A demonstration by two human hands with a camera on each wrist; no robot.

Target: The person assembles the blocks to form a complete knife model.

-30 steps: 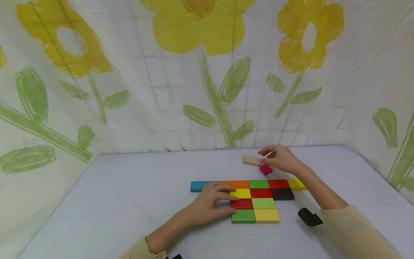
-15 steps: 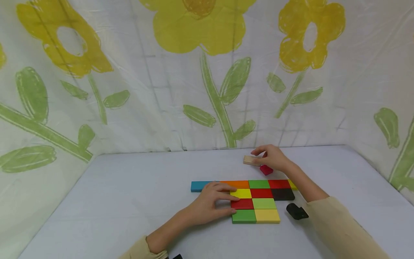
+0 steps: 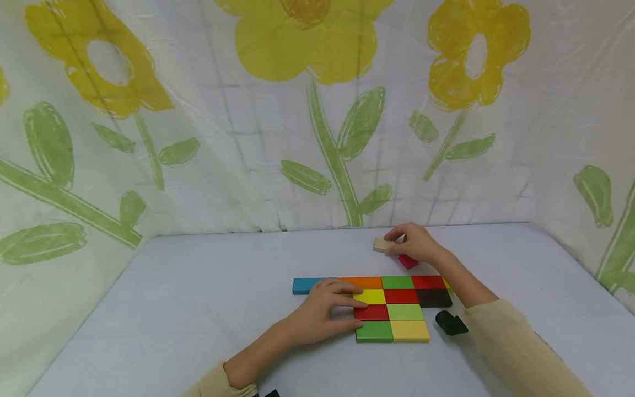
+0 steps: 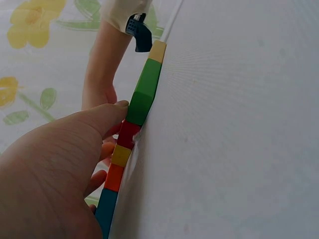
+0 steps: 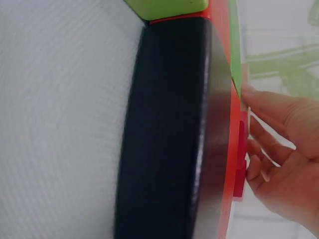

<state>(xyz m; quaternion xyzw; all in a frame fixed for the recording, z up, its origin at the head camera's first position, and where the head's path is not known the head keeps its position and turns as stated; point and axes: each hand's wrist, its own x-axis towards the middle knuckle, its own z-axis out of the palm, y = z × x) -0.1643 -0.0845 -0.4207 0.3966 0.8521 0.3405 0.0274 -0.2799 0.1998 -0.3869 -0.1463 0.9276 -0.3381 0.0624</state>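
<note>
Flat coloured blocks lie side by side in rows, among them a blue block (image 3: pixel 301 285), a black block (image 3: pixel 434 298) and a green block (image 3: pixel 374 331). Against their left side rests my left hand (image 3: pixel 324 314), fingertips touching the yellow block (image 3: pixel 369 296), the red block (image 3: pixel 371 312) and the green one. At the back of the table my right hand (image 3: pixel 415 242) pinches a plain wooden block (image 3: pixel 380 245) between thumb and fingers. Under that hand, a crimson block (image 3: pixel 408 261) lies partly hidden. In the right wrist view the black block fills the foreground, with the fingers mostly behind the blocks.
A white table (image 3: pixel 208 286) carries everything. Behind it hangs a white cloth (image 3: pixel 238 182) printed with yellow flowers. My right forearm passes over a yellow block (image 3: pixel 447 283) at the row's right end. A black wrist device (image 3: pixel 450 323) hangs from the right sleeve.
My right hand has moved slightly left, from beside the wooden block to gripping it. The left hand and the rows of coloured blocks have stayed put.
</note>
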